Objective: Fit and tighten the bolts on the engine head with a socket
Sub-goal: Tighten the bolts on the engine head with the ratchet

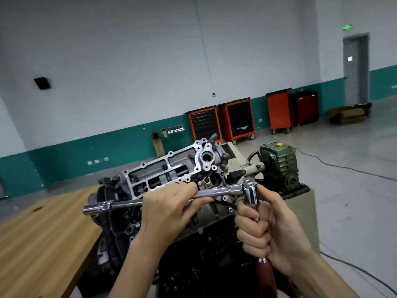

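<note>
Head view: left grip (169, 209) holds extension bar (217, 191), right grip (264, 229) clasps ratchet handle (251, 195) before engine head (163, 171).

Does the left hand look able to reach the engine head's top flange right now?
Probably yes, once it lets go: the left hand grips the extension bar just in front of the engine head, nothing between.

Two hands (169, 211). One ratchet wrench (251, 196), one extension bar (126, 204), one engine (163, 171), one green gearbox (279, 166), one wooden table (43, 233) near left. Far side: three orange tool carts (238, 120), one dark red tool cart (306, 107).
</note>
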